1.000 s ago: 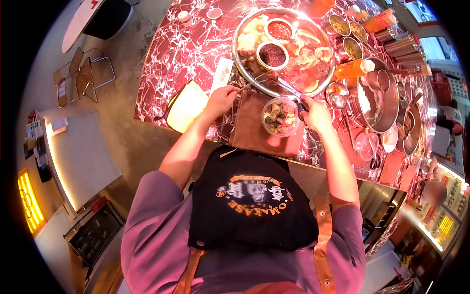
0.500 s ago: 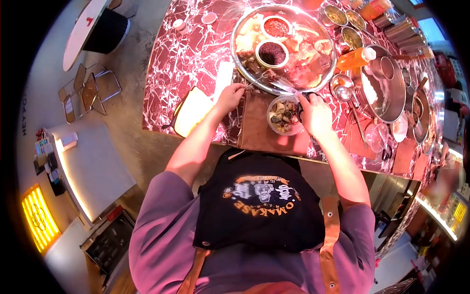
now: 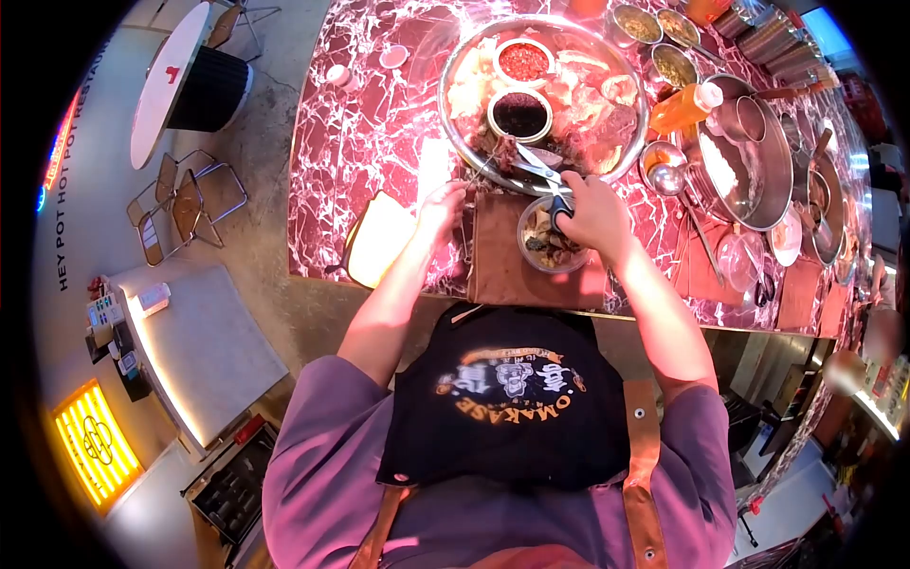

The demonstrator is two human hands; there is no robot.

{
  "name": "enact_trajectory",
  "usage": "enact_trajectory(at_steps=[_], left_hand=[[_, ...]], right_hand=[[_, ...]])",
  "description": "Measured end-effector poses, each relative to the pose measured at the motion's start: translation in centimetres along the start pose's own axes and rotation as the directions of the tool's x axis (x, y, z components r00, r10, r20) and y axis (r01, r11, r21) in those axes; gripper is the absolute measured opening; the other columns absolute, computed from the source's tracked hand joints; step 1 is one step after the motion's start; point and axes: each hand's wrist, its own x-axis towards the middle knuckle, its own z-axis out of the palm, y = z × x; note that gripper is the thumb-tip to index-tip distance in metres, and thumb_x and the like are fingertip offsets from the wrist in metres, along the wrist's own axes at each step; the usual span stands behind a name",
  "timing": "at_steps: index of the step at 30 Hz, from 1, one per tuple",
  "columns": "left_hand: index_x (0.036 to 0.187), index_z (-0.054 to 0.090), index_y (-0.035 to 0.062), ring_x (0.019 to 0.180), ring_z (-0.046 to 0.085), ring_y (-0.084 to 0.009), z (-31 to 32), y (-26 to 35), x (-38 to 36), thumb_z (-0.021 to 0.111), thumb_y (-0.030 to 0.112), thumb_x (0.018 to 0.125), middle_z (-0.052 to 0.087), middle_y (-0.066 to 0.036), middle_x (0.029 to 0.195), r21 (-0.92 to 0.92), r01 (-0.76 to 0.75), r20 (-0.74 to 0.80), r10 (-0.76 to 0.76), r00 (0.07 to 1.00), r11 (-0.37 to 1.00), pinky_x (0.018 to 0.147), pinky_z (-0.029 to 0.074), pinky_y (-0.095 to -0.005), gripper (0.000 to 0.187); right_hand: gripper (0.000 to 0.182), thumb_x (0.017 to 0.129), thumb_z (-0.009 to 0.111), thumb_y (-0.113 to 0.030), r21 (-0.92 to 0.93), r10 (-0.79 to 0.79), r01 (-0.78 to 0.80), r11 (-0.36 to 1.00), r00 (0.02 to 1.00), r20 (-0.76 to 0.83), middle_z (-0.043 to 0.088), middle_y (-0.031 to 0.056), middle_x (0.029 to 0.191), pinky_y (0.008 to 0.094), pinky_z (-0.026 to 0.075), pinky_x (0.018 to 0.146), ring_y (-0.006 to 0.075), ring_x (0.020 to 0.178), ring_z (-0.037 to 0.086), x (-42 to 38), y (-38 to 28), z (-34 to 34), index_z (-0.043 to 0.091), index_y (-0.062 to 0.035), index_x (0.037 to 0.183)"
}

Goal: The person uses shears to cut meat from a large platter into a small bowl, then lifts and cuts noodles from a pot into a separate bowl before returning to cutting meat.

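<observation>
My right hand [image 3: 597, 220] grips a pair of scissors [image 3: 540, 171] with dark handles; the blades are spread over the near edge of a large metal platter [image 3: 444, 119]. Under that hand is a clear plastic bowl [image 3: 523, 248] of cut food pieces, partly covered by it. My left hand [image 3: 442, 209] is closed in a pinch left of the scissors, on a thin metal utensil whose kind I cannot make out. Pieces of meat [image 3: 607, 128] fill the platter, around a cup of red chopped sauce [image 3: 524, 61] and a cup of dark sauce [image 3: 519, 115].
A brown cloth [image 3: 502, 275] lies under the bowl. On the right are an orange bottle [image 3: 684, 109], a ladle [image 3: 666, 178] and a big metal pot [image 3: 782, 190]. A pale, bright pouch-like item [image 3: 379, 242] lies by my left forearm. Small bowls [image 3: 637, 26] stand at the back.
The scissors have turned and spread, their blades now pointing up and left over the platter. My left hand has drawn slightly down and away from it. The view has shifted a little.
</observation>
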Motion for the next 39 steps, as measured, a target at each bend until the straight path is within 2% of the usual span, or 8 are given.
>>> enact_trajectory(at_steps=[17,19,22,26,30,34,36,39], left_hand=[[0.12,0.064,0.0011,0.05,0.03,-0.0019,0.1,0.2,-0.9,0.05,0.01,0.102,0.04,0.008,0.068,-0.013,0.011,0.028,-0.01,1.0,1.0,0.044,0.024,-0.0183,0.024],[0.117,0.064,0.0032,0.049,0.03,-0.0022,-0.1,0.0,-0.7,0.051,0.011,0.102,0.04,0.008,0.068,-0.044,0.022,0.045,-0.02,0.999,0.999,0.043,0.023,-0.0189,0.022],[0.114,0.065,0.0051,0.048,0.029,-0.0024,-0.4,-0.2,-0.8,0.051,0.012,0.102,0.04,0.008,0.067,-0.078,0.039,0.06,-0.034,0.998,0.996,0.043,0.023,-0.0195,0.02],[0.115,0.064,0.0043,0.049,0.03,-0.0023,0.1,0.3,-1.1,0.051,0.011,0.102,0.04,0.008,0.067,-0.061,0.07,0.065,-0.066,0.996,0.996,0.043,0.023,-0.0194,0.02],[0.119,0.064,0.0037,0.049,0.029,-0.0016,0.7,0.5,-2.0,0.051,0.012,0.103,0.041,0.008,0.067,-0.013,0.054,0.117,-0.052,0.992,0.998,0.043,0.021,-0.0192,0.022],[0.119,0.064,0.0025,0.053,0.04,-0.0032,-0.4,0.6,-2.0,0.052,0.011,0.102,0.051,0.006,0.072,-0.048,0.011,0.151,-0.003,0.989,0.999,0.046,0.032,-0.0199,0.023],[0.118,0.066,0.0011,0.052,0.033,-0.0011,1.1,1.3,-3.2,0.052,0.011,0.102,0.046,0.009,0.069,0.147,-0.168,0.015,0.168,0.986,0.975,0.046,0.026,-0.0188,0.024],[0.116,0.067,0.0012,0.057,0.038,-0.0003,1.7,0.9,-4.7,0.053,0.012,0.102,0.05,0.009,0.073,0.424,-0.356,0.061,0.366,0.929,0.833,0.049,0.029,-0.0184,0.023]], right_hand=[[0.058,0.078,0.066,-0.011,-0.028,-0.181,0.185,0.982,0.978,0.101,0.068,0.0165,0.108,0.0481,0.054,0.085,0.0403,0.098,0.067,0.2,3.9,-0.8,0.055,-0.0146,0.135],[0.058,0.079,0.067,-0.012,-0.036,-0.209,0.213,0.976,0.974,0.085,0.069,0.0168,0.104,0.0484,0.055,0.083,0.04,0.095,0.068,-0.6,4.1,-1.8,0.054,-0.0147,0.135],[0.061,0.076,0.07,-0.02,-0.119,-0.01,0.03,0.992,0.987,0.16,0.067,0.017,0.108,0.0474,0.054,0.086,0.0371,0.1,0.067,-2.1,3.3,-5.0,0.051,-0.017,0.134],[0.068,0.071,0.074,-0.03,-0.149,-0.066,0.084,0.985,0.99,0.121,0.065,0.018,0.108,0.0467,0.053,0.09,0.0359,0.104,0.065,-1.4,2.5,-4.4,0.052,-0.0169,0.134],[0.061,0.076,0.071,-0.017,-0.088,-0.198,0.196,0.977,0.98,-0.021,0.067,0.0182,0.108,0.048,0.053,0.088,0.0378,0.102,0.066,1.0,1.8,-0.3,0.055,-0.0178,0.135],[0.054,0.079,0.069,-0.01,-0.062,-0.145,0.151,0.987,0.985,0.095,0.07,0.0167,0.109,0.0483,0.054,0.085,0.0374,0.099,0.068,-0.4,2.6,-1.8,0.057,-0.0176,0.131],[0.056,0.078,0.07,-0.012,-0.018,-0.092,0.094,0.995,0.991,0.092,0.069,0.0158,0.112,0.0475,0.054,0.087,0.0371,0.102,0.067,-2.7,3.6,-3.9,0.056,-0.0184,0.132],[0.062,0.074,0.072,-0.016,-0.015,0.027,-0.026,1.0,0.997,0.068,0.066,0.0153,0.114,0.0465,0.052,0.091,0.0369,0.106,0.065,-6.6,2.3,-8.8,0.053,-0.0183,0.134]])
